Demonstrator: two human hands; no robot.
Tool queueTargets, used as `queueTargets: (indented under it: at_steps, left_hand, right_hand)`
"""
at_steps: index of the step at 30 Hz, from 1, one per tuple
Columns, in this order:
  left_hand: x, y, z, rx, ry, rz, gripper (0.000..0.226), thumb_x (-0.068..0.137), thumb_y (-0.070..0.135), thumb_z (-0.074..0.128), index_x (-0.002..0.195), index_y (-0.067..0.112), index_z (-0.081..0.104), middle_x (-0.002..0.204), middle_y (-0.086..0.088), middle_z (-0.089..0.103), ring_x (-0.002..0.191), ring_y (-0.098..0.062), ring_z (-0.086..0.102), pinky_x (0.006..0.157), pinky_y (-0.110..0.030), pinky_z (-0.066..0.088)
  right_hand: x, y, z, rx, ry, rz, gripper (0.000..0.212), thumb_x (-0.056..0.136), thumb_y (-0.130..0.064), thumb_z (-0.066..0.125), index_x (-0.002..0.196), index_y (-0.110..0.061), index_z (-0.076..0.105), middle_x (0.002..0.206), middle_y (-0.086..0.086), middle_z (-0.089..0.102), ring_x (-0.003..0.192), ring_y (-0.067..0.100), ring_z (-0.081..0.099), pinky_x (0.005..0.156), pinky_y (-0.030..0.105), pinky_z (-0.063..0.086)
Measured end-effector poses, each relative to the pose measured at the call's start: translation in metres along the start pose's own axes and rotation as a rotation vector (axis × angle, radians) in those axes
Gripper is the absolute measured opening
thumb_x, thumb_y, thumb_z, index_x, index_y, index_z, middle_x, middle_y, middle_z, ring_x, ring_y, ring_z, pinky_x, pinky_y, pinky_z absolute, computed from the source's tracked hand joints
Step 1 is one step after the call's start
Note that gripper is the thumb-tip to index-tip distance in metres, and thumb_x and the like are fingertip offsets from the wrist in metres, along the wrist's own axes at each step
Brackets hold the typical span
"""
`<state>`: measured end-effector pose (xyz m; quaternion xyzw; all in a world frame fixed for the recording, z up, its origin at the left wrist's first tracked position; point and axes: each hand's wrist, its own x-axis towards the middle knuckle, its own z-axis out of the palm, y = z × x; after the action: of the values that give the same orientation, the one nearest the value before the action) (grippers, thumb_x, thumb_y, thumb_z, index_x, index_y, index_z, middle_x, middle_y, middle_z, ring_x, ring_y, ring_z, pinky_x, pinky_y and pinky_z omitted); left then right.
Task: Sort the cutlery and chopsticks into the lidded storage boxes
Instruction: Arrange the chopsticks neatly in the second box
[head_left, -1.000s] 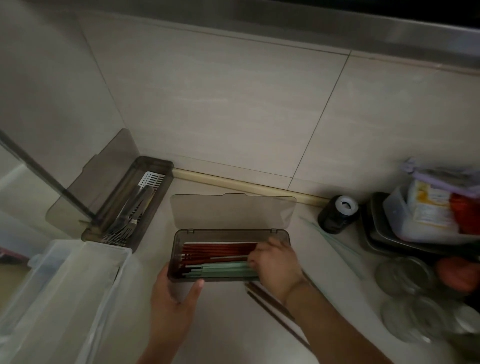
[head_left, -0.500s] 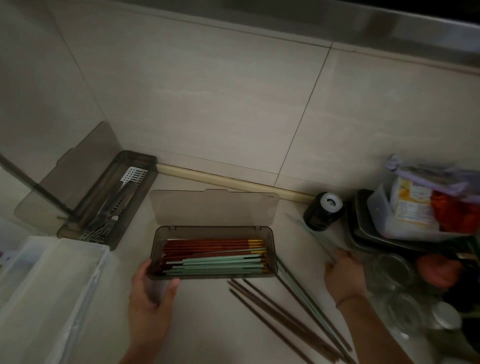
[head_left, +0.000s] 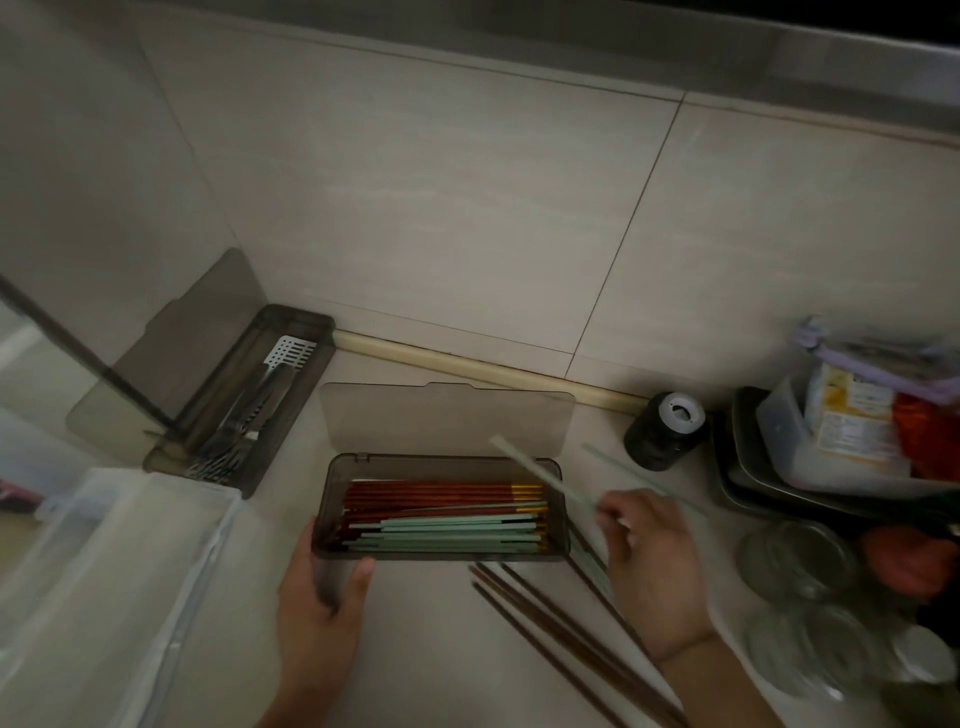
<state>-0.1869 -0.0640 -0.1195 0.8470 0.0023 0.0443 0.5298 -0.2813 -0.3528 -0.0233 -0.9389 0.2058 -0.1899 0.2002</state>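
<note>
Chopstick (head_left: 540, 474) tail hidden behind right hand (head_left: 652, 566)

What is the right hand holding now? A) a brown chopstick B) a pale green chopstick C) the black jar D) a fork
B: the right hand pinches a pale green chopstick that slants up over the right end of the open box, while the brown chopsticks lie loose on the counter.
</note>
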Motion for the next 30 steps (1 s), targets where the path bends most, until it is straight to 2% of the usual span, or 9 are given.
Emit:
queueTargets:
  at_steps: [4, 8, 11, 14, 16, 19, 24, 28, 30]
  left_hand:
    - [0.002, 0.004, -0.003, 0.058, -0.019, 0.031, 0.063, 0.071, 0.058, 0.059, 0.131, 0.056, 0.039, 0.114, 0.046, 0.051, 0.102, 0.017, 0.05, 0.082, -0.023, 0.044]
    - [0.001, 0.008, -0.006, 0.044, -0.018, 0.043, 0.061, 0.071, 0.052, 0.063, 0.127, 0.061, 0.039, 0.113, 0.051, 0.048, 0.103, 0.028, 0.044, 0.08, 0.0, 0.034]
    - [0.001, 0.009, -0.005, 0.035, -0.024, 0.045, 0.064, 0.071, 0.041, 0.066, 0.124, 0.063, 0.039, 0.112, 0.051, 0.048, 0.103, 0.03, 0.043, 0.078, 0.001, 0.036]
    - [0.001, 0.008, -0.006, 0.037, -0.031, 0.064, 0.063, 0.072, 0.04, 0.067, 0.125, 0.062, 0.04, 0.112, 0.05, 0.049, 0.102, 0.029, 0.044, 0.079, 0.005, 0.033]
    - [0.002, 0.01, -0.007, 0.043, -0.036, 0.076, 0.061, 0.072, 0.043, 0.065, 0.125, 0.06, 0.041, 0.112, 0.049, 0.049, 0.102, 0.029, 0.044, 0.079, 0.007, 0.03]
    - [0.002, 0.012, -0.006, 0.045, -0.03, 0.101, 0.058, 0.072, 0.047, 0.063, 0.126, 0.057, 0.042, 0.113, 0.048, 0.05, 0.103, 0.029, 0.044, 0.081, 0.007, 0.03]
    - [0.003, 0.006, -0.005, 0.124, -0.032, 0.104, 0.063, 0.074, 0.041, 0.069, 0.124, 0.062, 0.038, 0.11, 0.055, 0.044, 0.099, 0.036, 0.036, 0.077, 0.0, 0.036]
    - [0.002, 0.002, -0.004, 0.119, -0.053, 0.086, 0.075, 0.074, 0.022, 0.079, 0.126, 0.06, 0.039, 0.111, 0.055, 0.044, 0.1, 0.036, 0.036, 0.08, 0.009, 0.028]
    - [0.002, 0.005, -0.005, 0.11, -0.054, 0.11, 0.068, 0.077, 0.031, 0.077, 0.126, 0.059, 0.04, 0.112, 0.053, 0.045, 0.101, 0.035, 0.037, 0.08, 0.011, 0.026]
  right_hand:
    - [0.028, -0.047, 0.028, -0.072, -0.311, -0.282, 0.01, 0.084, -0.014, 0.061, 0.083, -0.021, 0.068, 0.087, -0.003, 0.064, 0.08, 0.02, 0.056, 0.067, 0.029, 0.044]
    - [0.042, -0.059, 0.058, -0.225, -0.564, -0.221, 0.021, 0.092, -0.02, 0.046, 0.097, -0.02, 0.066, 0.106, 0.0, 0.059, 0.1, 0.021, 0.053, 0.078, 0.031, 0.047]
    - [0.043, -0.057, 0.066, -0.279, -0.62, -0.244, 0.022, 0.093, -0.024, 0.044, 0.101, -0.019, 0.065, 0.108, 0.002, 0.058, 0.101, 0.022, 0.055, 0.077, 0.031, 0.045]
    - [0.041, -0.049, 0.053, -0.089, -0.55, -0.301, 0.02, 0.093, -0.03, 0.05, 0.1, -0.023, 0.067, 0.103, -0.004, 0.061, 0.095, 0.015, 0.057, 0.077, 0.027, 0.047]
    - [0.04, -0.034, 0.034, 0.018, -0.327, -0.264, 0.011, 0.09, -0.026, 0.058, 0.091, -0.024, 0.068, 0.089, -0.007, 0.064, 0.08, 0.01, 0.057, 0.068, 0.026, 0.047]
    - [0.041, 0.019, 0.013, 0.025, -0.017, 0.131, 0.009, 0.088, -0.016, 0.058, 0.085, -0.016, 0.067, 0.077, 0.004, 0.066, 0.065, 0.017, 0.057, 0.058, 0.027, 0.044]
    - [0.04, 0.081, 0.02, -0.201, -0.226, 0.498, 0.028, 0.084, 0.003, 0.055, 0.11, 0.009, 0.062, 0.103, 0.034, 0.062, 0.095, 0.045, 0.059, 0.084, 0.045, 0.047]
    - [0.031, 0.084, 0.025, -0.256, -0.253, 0.542, 0.02, 0.089, -0.006, 0.053, 0.104, -0.001, 0.065, 0.109, 0.029, 0.058, 0.09, 0.043, 0.061, 0.077, 0.044, 0.049]
    - [0.027, 0.081, 0.023, -0.293, -0.271, 0.558, 0.019, 0.091, -0.013, 0.052, 0.104, -0.01, 0.065, 0.115, 0.021, 0.055, 0.092, 0.041, 0.061, 0.076, 0.042, 0.049]
